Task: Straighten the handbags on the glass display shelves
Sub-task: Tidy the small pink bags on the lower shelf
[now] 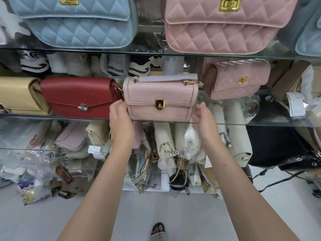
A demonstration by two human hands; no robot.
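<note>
A small pink croc-embossed handbag (160,100) with a gold clasp stands upright at the front edge of the middle glass shelf (69,117). Its top handle is wrapped in grey paper. My left hand (119,119) presses against the bag's left side, fingers curled round its edge. My right hand (204,117) hovers at the bag's right side with fingers spread, the thumb close to the lower right corner. A red envelope handbag (78,96) sits just left of it, a quilted pink handbag (238,79) to the right and further back.
The upper shelf holds a quilted blue bag (78,21) and a large quilted pink bag (225,25). A beige bag (19,94) lies at far left. Below, wrapped cream bags (166,141), plastic packets and a black bag (278,146) crowd the lower shelves. My sandalled foot (158,228) is on the grey floor.
</note>
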